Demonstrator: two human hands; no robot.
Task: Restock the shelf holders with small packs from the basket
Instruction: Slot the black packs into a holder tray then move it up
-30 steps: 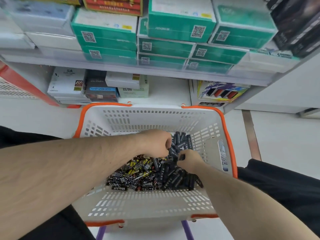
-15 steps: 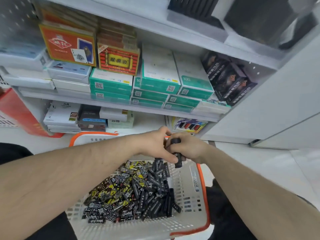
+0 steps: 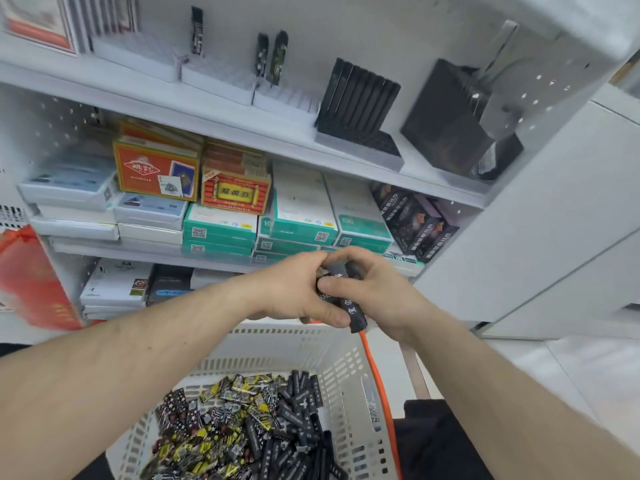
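Raised from the basket (image 3: 346, 355), both hands (image 3: 294, 289) (image 3: 384, 296) pinch black packs (image 3: 353, 308), print seemingly unreadable; "5A" box (image 3: 117, 282) below

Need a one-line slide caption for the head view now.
Both hands grip black packs above the white basket.
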